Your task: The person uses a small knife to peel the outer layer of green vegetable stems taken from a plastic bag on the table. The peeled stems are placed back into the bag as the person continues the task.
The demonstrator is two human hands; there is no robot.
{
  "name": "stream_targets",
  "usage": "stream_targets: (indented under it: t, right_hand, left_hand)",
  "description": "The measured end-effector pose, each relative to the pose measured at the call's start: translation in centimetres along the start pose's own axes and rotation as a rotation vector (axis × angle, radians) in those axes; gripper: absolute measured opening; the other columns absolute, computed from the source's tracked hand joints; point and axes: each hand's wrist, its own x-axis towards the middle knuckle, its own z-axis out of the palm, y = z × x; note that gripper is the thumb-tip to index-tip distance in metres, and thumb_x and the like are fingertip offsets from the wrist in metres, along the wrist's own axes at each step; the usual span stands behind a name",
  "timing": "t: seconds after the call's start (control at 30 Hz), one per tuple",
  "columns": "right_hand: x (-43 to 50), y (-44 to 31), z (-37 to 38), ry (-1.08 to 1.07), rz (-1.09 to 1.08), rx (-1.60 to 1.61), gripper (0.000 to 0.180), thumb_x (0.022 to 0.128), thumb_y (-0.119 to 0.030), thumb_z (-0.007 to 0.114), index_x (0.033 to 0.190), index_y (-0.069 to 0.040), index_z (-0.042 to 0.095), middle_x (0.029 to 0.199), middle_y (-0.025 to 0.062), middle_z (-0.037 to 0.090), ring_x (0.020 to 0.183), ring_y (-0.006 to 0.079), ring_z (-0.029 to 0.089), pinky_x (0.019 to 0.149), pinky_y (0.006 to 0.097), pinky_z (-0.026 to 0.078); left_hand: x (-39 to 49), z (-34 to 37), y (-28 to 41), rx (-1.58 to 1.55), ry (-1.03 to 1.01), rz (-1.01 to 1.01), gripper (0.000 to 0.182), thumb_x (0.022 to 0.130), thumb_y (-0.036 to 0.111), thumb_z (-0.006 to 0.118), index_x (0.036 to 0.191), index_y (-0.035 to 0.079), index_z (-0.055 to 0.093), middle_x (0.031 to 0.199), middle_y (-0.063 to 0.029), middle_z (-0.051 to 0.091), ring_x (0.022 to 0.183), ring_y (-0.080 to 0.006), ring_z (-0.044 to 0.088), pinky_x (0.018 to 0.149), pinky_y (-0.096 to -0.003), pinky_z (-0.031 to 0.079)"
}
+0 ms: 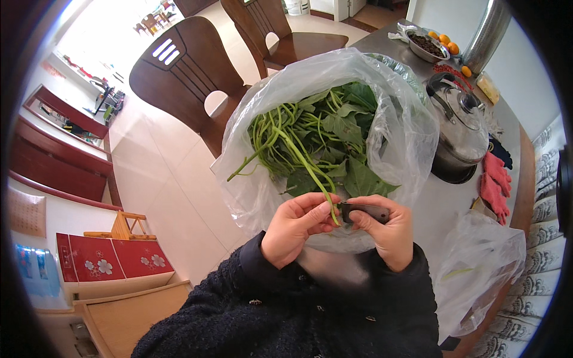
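Between its thumb and fingers my left hand [297,226] pinches the lower end of a green leafy-vegetable stem [304,163], which reaches up over the greens. Close beside it on the right, my right hand [385,228] grips a small knife [367,212] with a dark handle, its tip near the stem's end. Just beyond both hands, a large translucent plastic bag [250,116] lies wide around a heap of stems and broad leaves [342,127]. Part of the blade is hidden by my fingers.
A steel kettle [461,129] stands right of the bag on the metal-topped table [425,215]. Pink gloves [494,185] and another plastic bag [479,268] lie at the right. Farther back are a bowl of dark pieces [427,47] and oranges [453,48]. Wooden chairs [188,71] stand beyond the table.
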Motion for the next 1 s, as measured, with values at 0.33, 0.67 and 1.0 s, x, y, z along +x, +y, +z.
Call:
stream_targets:
  t: [0.33,0.67,1.0]
  right_hand:
    - [-1.2,-2.6,0.3,-0.024,-0.739,-0.685,0.016,0.070,0.002,0.069,0.082,-0.007,0.062,0.093,0.0042,0.067,0.078,0.0221,0.057,0.066,0.0303,0.048]
    - [-1.4,-2.7,0.4,-0.067,-0.898,-0.774,0.030,0.062,0.003,0.070,0.090,-0.006,0.067,0.087,0.0043,0.065,0.072,0.0212,0.057,0.061,0.0280,0.047]
    - [-1.5,-2.5,0.7,-0.028,-0.895,-0.840,0.036,0.060,0.002,0.072,0.094,-0.008,0.067,0.084,0.0028,0.059,0.071,0.0204,0.054,0.057,0.0288,0.044]
  left_hand:
    - [-0.7,0.8,1.1,-0.130,-0.060,0.059,0.025,0.094,0.014,0.050,0.116,0.004,0.053,0.094,-0.0027,0.060,0.088,-0.0116,0.059,0.075,-0.0238,0.048]
    - [-0.9,1.3,1.1,-0.161,-0.087,0.136,0.030,0.090,0.011,0.057,0.119,0.005,0.051,0.098,-0.0029,0.059,0.092,-0.0115,0.057,0.078,-0.0255,0.047]
    - [-1.1,1.6,0.9,-0.113,-0.107,0.171,0.029,0.092,0.010,0.053,0.120,0.006,0.049,0.095,-0.0048,0.058,0.090,-0.0146,0.057,0.076,-0.0273,0.048]
